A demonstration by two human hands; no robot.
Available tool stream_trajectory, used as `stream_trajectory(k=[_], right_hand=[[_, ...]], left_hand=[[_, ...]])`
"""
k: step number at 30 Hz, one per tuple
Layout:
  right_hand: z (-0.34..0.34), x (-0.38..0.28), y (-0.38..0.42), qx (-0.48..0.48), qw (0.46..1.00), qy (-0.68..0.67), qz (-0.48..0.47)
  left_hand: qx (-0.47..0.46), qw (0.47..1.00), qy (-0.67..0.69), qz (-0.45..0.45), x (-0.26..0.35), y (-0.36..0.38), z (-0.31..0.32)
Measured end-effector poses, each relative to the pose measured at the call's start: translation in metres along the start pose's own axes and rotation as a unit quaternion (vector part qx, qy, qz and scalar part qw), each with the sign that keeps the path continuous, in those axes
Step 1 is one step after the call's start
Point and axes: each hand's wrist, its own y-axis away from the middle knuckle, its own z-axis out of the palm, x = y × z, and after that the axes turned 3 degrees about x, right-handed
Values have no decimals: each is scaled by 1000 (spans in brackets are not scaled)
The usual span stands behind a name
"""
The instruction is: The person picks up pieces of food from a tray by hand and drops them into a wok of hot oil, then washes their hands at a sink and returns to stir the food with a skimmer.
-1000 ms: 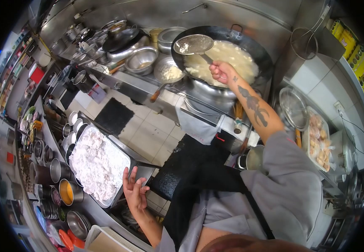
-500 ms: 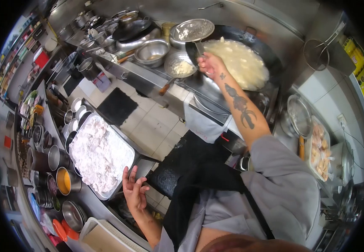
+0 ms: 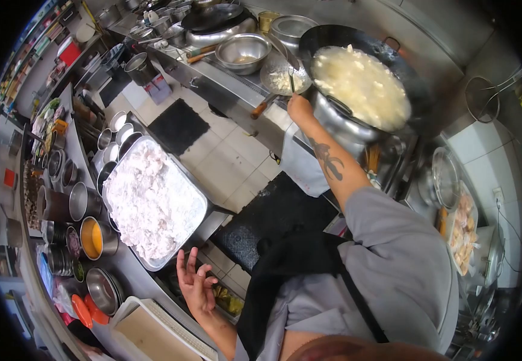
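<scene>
My right hand [image 3: 300, 108] is closed around the handle of a skimmer [image 3: 283, 51]. The skimmer's round head is tilted steeply above a wood-handled strainer [image 3: 265, 77], which holds pale fried crumbs [image 3: 281, 81]. To the right of that hand sits a large black wok [image 3: 410, 84] of bubbling, foamy oil [image 3: 360, 87] with pale bits afloat. My left hand [image 3: 196, 289] hangs with its fingers spread, holding nothing. It is just off the near corner of a metal tray [image 3: 196, 207] piled with white, flour-coated pieces [image 3: 140, 198].
A steel bowl [image 3: 243, 53] stands left of the strainer. Steel pots and an orange-filled container [image 3: 92, 237] line the left counter. A white basket [image 3: 164, 337] is nearest me. Black mats [image 3: 279, 219] lie on the tiled floor. At right is a tub of bagged food [image 3: 464, 234].
My right hand has drawn the skimmer from the wok's edge toward the strainer, and its head has turned from nearly flat to steeply tilted. My left hand stays much the same.
</scene>
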Motion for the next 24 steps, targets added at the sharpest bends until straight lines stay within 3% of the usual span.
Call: stream_trajectory(k=[3,6,9,11,13,15,17,19,20,21,22,23,24], right_hand=[[-6,-7,13,33,999,-9,21],[5,10,5,-57,993,24,99],[11,-5,4,-43,995,20,88],[-5,-31,12,-4,998,-17,54],[-18,-41,6,29,996,-57,-60],[-48,-49,-6,69,974,11,-216],[-112,-73,-1,122,981,-94,-119],[-144,-50,-22,147,973,-147,-102],[-173,-37,-23,131,971,-176,-94],[-206,-26,-18,69,967,-246,2],[-231,-4,-19,71,974,-215,18],[-255,23,-25,40,975,-195,98],[-277,53,-25,38,982,-160,94]], left_hand=[[-1,1000,6,-4,0,-1,1],[-3,1000,3,-3,4,-1,4],[-17,1000,-7,-4,2,-4,7],[-33,999,-18,-8,1,-8,12],[-55,998,-28,-8,1,-11,21],[-79,996,-37,-8,0,-14,31],[-102,994,-48,-7,-1,-19,42],[-132,990,-55,-8,-2,-22,52],[-144,988,-58,-8,-3,-23,57],[-153,986,-57,-12,-3,-24,61],[-161,985,-56,-16,-4,-25,66],[-168,984,-54,-19,-5,-26,69],[-178,982,-59,-25,-8,-27,71]])
